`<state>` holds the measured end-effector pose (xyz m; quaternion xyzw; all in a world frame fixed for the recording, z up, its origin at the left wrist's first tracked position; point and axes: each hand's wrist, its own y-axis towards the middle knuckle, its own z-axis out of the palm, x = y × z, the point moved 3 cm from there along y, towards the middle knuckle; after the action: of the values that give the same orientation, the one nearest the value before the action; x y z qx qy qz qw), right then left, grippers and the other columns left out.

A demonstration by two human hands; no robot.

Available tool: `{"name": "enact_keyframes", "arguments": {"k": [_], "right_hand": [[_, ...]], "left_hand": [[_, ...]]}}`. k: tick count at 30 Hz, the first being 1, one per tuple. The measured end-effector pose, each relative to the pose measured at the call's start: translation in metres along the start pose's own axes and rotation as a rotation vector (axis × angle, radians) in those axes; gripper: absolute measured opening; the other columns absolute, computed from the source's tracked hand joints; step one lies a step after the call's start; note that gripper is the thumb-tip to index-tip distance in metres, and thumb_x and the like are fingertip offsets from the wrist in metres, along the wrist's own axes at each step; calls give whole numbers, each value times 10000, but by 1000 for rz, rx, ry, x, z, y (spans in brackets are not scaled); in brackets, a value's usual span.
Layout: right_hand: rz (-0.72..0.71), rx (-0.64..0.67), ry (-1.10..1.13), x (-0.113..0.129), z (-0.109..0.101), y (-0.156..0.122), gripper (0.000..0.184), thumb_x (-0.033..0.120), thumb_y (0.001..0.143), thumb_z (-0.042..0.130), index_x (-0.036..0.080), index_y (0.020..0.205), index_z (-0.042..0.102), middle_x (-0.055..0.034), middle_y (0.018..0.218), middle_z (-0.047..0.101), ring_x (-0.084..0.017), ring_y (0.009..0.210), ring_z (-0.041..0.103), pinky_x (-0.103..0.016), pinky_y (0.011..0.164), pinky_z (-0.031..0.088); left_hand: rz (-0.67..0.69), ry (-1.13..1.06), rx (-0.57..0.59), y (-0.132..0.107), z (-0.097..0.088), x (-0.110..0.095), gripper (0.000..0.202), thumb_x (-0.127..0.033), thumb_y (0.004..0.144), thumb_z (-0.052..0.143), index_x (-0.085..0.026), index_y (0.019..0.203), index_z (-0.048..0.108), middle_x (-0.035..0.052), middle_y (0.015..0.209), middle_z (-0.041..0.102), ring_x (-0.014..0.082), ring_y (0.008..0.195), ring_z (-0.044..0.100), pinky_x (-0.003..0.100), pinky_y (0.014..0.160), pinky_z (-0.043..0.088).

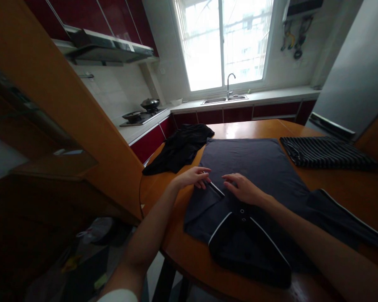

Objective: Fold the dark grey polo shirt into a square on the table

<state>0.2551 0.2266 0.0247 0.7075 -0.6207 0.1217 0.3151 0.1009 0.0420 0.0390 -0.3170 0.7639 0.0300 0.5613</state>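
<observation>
A dark gray shirt [248, 157] lies spread out on the round wooden table [258, 128], with its collar [225, 253] close to the near edge. The left hand [199, 177] has a narrow grip — its fingers pinch the white-lined sleeve end [216, 189]. The right hand [242, 188] is just beside it, over the shirt. Its fingers are softly bent with a small gap, and I see nothing in them — I cannot tell if they touch the shirt. A crumpled black cloth [184, 147] lies to the left, and a folded striped cloth [324, 152] to the right.
</observation>
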Motion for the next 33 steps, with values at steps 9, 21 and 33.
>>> {"name": "enact_keyframes", "arguments": {"k": [9, 21, 33], "right_hand": [[-150, 140, 34, 14, 16, -6, 345, 254, 911, 624, 205, 1250, 657, -69, 1011, 691, -215, 959, 610, -334, 888, 461], [-280, 198, -131, 10, 25, -5, 276, 219, 891, 674, 264, 1160, 715, -64, 1043, 646, -226, 992, 561, -368, 898, 405], [-233, 174, -56, 13, 29, -8, 420, 340, 916, 658, 300, 1332, 617, -102, 1384, 579, -306, 1280, 453, -514, 1059, 308]], "left_hand": [[174, 375, -365, 9, -50, 18, 372, -468, 796, 673, -137, 958, 722, 85, 955, 736, 210, 881, 665, 287, 789, 507], [200, 470, -173, 5, -46, 27, 466, -602, 730, 724, -148, 837, 719, 26, 825, 619, 153, 693, 555, 250, 615, 435], [441, 336, -79, -5, -40, 1, 225, -352, 771, 770, -144, 854, 749, 95, 1057, 727, 231, 1034, 639, 352, 983, 448]]}}
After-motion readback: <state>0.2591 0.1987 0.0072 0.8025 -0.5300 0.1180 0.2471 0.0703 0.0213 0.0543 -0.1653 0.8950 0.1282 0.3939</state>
